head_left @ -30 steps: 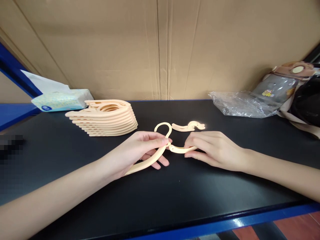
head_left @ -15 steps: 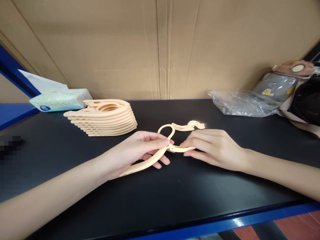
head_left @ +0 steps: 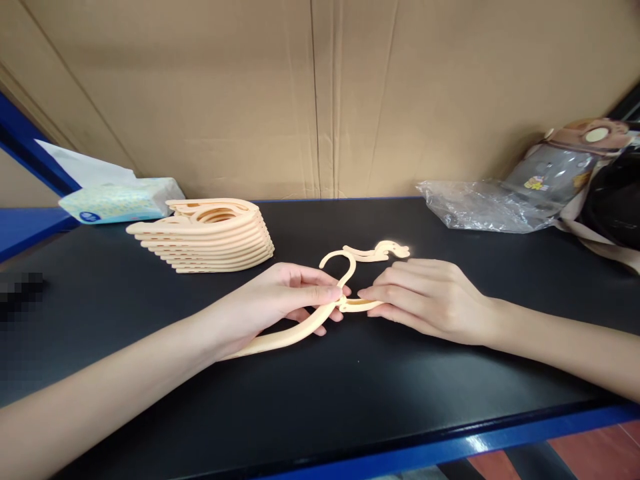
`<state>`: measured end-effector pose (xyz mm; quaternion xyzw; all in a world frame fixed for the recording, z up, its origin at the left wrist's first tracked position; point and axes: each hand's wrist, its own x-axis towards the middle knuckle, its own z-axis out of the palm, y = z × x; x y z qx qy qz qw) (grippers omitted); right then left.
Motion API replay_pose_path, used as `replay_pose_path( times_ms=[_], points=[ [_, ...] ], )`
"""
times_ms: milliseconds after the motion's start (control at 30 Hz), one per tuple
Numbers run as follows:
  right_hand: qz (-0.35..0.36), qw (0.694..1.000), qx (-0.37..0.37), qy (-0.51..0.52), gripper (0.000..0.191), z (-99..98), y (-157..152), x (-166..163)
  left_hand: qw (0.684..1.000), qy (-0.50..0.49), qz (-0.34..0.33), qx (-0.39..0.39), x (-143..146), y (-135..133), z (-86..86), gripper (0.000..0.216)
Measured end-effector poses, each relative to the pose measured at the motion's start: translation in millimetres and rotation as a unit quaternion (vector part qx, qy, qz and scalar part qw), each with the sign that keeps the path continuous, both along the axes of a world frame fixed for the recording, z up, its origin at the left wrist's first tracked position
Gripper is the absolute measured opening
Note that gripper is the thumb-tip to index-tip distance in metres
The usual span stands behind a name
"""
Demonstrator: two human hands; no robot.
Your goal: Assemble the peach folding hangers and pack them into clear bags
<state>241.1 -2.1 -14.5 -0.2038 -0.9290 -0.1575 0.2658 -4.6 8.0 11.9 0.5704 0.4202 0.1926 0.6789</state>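
A cream plastic folding clothes hanger is held between both hands above the black table. My left hand pinches it near the joint at the base of its hook, thumb on top, with one long arm running under the palm. My right hand grips the short arm on the other side; the fingers cover that arm's end. The hook curves up and away from me between the hands. Just beyond lies another cream hanger piece, flat on the table.
A stack of folded cream hangers stands at the left, in front of a tissue pack. At the back right are a clear plastic bag and a bottle with a brown lid. Cardboard walls the rear.
The hanger has turned slightly in my hands: its hook leans further right and looks more open. Less of the short arm shows beside my right fingers. The other things stay put.
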Motion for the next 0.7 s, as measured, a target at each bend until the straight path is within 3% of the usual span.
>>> replay_pose_path(
  times_ms=[367, 700],
  points=[
    [0.011, 0.995, 0.088, -0.044, 0.02, -1.6, -2.7, -0.9, 1.0, 0.009, 0.015, 0.013, 5.5, -1.9, -0.5, 0.015],
    [0.019, 0.999, -0.003, -0.038, 0.026, -3.6, -3.5, -1.0, 0.999, 0.035, 0.035, 0.022, 9.5, -3.5, 0.4, 0.008]
  ],
)
